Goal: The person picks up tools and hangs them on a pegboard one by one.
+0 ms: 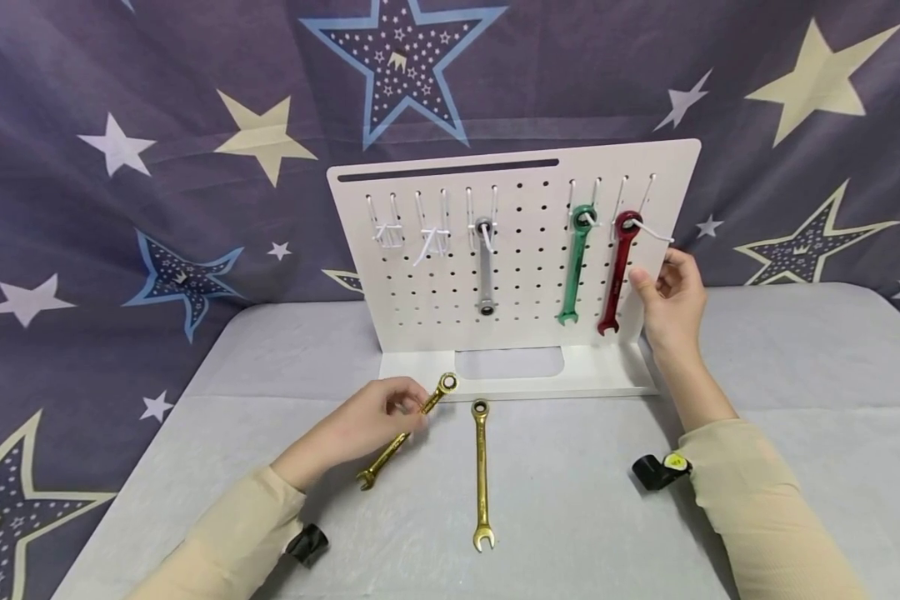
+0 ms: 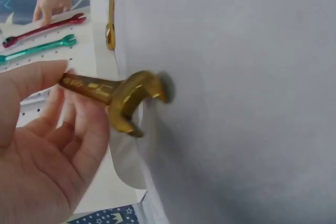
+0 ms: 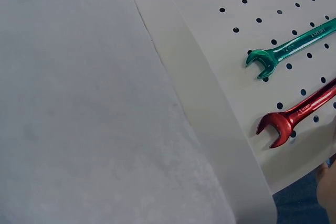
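My left hand point(image 1: 367, 421) pinches a gold combination wrench point(image 1: 386, 461) between thumb and fingers, its ring end pointing up toward the pegboard. In the left wrist view, the wrench's open jaw end sticks out past the thumb. A second gold wrench point(image 1: 482, 475) lies on the table to the right of it, ring end toward the board. At the right edge of the white pegboard point(image 1: 536, 283), my right hand point(image 1: 677, 304) grips the board, thumb on the front face. Close to that thumb hangs a red wrench point(image 1: 617, 279), with a green wrench point(image 1: 574, 275) beside it.
A silver double-ring wrench point(image 1: 486, 271) hangs mid-board. Two white wire hooks point(image 1: 388, 235) are at the board's left. The board stands on a white base point(image 1: 607, 371) on the grey-covered table point(image 1: 570, 517), before a star-patterned curtain point(image 1: 195, 50).
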`<state>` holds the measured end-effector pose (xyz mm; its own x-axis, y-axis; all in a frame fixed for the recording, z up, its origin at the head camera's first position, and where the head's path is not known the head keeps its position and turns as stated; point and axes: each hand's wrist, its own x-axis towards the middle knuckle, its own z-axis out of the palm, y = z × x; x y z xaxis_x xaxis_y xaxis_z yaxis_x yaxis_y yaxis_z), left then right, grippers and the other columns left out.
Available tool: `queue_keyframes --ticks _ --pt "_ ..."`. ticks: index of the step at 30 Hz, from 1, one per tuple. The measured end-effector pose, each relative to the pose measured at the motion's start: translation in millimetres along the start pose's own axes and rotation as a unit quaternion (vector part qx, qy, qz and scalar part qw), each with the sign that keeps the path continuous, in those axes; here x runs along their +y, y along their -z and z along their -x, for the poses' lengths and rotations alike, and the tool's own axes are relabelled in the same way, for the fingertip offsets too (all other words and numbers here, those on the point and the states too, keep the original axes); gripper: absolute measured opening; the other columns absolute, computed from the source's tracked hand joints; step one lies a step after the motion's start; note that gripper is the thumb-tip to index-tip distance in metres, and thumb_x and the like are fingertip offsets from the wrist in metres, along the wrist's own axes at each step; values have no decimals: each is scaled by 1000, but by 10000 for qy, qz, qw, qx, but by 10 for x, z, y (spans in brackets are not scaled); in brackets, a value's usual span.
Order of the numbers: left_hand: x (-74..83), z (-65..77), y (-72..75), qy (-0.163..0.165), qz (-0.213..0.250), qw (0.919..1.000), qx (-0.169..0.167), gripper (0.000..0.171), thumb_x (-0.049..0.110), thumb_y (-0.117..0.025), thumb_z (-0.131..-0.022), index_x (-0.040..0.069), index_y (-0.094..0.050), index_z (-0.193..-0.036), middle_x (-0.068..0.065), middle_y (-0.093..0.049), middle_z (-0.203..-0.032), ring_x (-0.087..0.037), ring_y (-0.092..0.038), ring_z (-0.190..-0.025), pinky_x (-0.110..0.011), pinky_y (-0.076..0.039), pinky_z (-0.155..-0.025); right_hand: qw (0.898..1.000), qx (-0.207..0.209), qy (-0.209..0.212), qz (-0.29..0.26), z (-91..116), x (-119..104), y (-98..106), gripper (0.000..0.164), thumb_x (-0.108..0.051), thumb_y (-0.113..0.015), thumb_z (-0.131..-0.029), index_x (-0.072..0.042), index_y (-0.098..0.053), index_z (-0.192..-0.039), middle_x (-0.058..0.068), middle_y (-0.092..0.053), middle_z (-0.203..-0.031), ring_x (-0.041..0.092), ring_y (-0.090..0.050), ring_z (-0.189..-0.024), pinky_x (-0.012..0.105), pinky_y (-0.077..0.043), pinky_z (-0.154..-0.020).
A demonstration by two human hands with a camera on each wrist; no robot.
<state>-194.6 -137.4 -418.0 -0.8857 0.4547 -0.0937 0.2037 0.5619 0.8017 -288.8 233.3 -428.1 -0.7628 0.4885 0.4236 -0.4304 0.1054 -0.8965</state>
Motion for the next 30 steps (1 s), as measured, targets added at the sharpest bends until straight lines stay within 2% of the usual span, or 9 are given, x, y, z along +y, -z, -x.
queue_keyframes --ticks 7,10,16,19,24,30 --pt "77 -3 16 -393 243 9963 720 18 11 -69 -92 0 -65 -105 -5 -64 -90 -16 -57 -70 -27 -48 -65 10000 -23 -8 91 8 15 8 28 -3 -71 -88 -11 -61 -112 -9 -61 -88 7 -54 -80 17 -45 -73" --pt "122 -2 24 -503 306 9933 999 17 11 -69 -93 0 -65 -105 -5 -65 -92 -16 -59 -75 -28 -48 -68 10000 -19 -15 25 8 17 9 27 -2 -71 -88 -12 -61 -111 -8 -62 -89 8 -54 -80 17 -45 -73" --pt "203 11 57 -473 538 9873 1417 18 12 -68 -94 1 -63 -109 -7 -66 -97 -18 -61 -84 -28 -48 -75 9999 -54 -19 93 6 19 6 28 -3 -71 -88 -10 -61 -113 -9 -62 -90 8 -54 -81 18 -44 -73" --pt "241 -3 71 -533 745 9805 1740 20 9 -68 -95 0 -62 -111 -9 -64 -98 -17 -60 -87 -27 -48 -77 9999 -64 12 138 -2 22 4 29 -4 -71 -88 -8 -60 -114 -9 -61 -90 7 -54 -81 18 -44 -73" --pt "296 -56 85 -812 1096 9646 2255 20 4 -67 -94 -3 -61 -112 -12 -62 -100 -12 -60 -90 -24 -48 -80 9999 -41 60 122 -13 24 3 29 -3 -72 -88 -7 -60 -114 -9 -61 -89 7 -53 -80 18 -43 -73" --pt "422 -94 91 -1057 1518 9458 2668 21 -1 -66 -93 -4 -60 -112 -2 -60 -97 -12 -60 -82 -22 -51 -70 9999 -37 19 123 -21 18 4 29 -2 -71 -87 -8 -61 -113 -10 -62 -89 7 -54 -81 18 -44 -73"
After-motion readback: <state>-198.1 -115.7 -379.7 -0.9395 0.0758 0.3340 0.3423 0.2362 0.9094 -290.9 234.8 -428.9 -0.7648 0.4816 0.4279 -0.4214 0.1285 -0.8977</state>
